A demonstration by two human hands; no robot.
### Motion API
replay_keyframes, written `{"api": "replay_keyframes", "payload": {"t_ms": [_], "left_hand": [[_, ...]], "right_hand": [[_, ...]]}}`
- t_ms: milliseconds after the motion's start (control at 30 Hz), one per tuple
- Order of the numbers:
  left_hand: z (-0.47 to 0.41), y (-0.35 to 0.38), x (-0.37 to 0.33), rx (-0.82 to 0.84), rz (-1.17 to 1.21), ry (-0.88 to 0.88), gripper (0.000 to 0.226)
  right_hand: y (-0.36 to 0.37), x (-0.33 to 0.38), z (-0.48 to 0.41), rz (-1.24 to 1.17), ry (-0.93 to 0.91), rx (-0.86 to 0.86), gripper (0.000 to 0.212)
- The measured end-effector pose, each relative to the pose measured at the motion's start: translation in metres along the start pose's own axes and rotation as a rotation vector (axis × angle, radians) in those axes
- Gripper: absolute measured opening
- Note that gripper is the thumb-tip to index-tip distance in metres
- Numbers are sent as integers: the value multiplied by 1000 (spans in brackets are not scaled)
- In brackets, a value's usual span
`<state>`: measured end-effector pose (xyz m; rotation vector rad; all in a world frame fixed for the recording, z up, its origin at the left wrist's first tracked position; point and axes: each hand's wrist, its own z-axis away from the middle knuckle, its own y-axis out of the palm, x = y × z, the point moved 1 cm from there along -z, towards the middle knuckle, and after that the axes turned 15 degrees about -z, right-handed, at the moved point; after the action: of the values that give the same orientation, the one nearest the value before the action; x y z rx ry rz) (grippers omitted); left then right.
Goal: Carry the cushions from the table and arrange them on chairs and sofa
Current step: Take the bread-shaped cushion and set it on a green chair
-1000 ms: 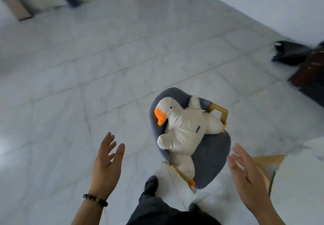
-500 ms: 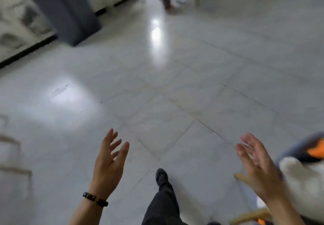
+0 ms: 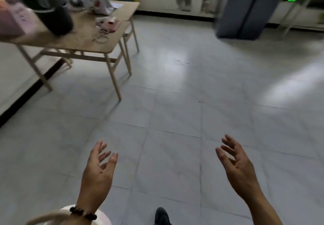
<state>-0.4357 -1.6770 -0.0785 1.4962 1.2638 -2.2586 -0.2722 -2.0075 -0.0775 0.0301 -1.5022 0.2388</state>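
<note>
My left hand (image 3: pixel 98 170) and my right hand (image 3: pixel 240 167) hover empty over the floor, fingers spread, palms turned toward each other. A wooden table (image 3: pixel 84 39) stands at the upper left, well ahead of my left hand. On it lie a large dark cushion (image 3: pixel 50 9), a pink cushion (image 3: pixel 12 21) at the left edge, and a pale crumpled item (image 3: pixel 98 2) further back. No chair with a cushion is in view now.
Small clutter and cables (image 3: pixel 107 28) lie near the table's right end. A grey pillar (image 3: pixel 250 7) rises at the upper right. A white round seat with a pale rim (image 3: pixel 52 217) shows at the bottom left. My dark shoe (image 3: pixel 161 217) is at the bottom.
The view has swung left: the grey chair with the goose plush has left the frame, and the table with cushions has come into sight. Both hands stay empty and spread.
</note>
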Motion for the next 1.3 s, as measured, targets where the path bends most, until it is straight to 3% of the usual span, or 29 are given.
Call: {"api": "replay_keyframes", "payload": {"t_ms": [133,267,467,633,900,1133,1300], "left_hand": [[-58,-37,1,-96,29,-35,67],[-134,-50,19,-166,49,-112,58],[-289,-66,31,-289,116,-230,54],[-410,-137,4,-420,117,-296,70],[-532,-228,20,-667,186,-405,54],[-669,-297,112,-743,326,-543,47],[-792,-407,140,-682,253,-530,66]], "right_hand": [[71,19,-68,-13,-43,92,66],[146,11,-136,16,-30,187,69],[294,-2,-277,4,-1,352,71],[452,51,-402,-18,-9,559,72],[688,127,-510,8,-84,893,73],[888,116,-573,112,-103,975,73],[1023,163,-603,164,-119,966,73]]}}
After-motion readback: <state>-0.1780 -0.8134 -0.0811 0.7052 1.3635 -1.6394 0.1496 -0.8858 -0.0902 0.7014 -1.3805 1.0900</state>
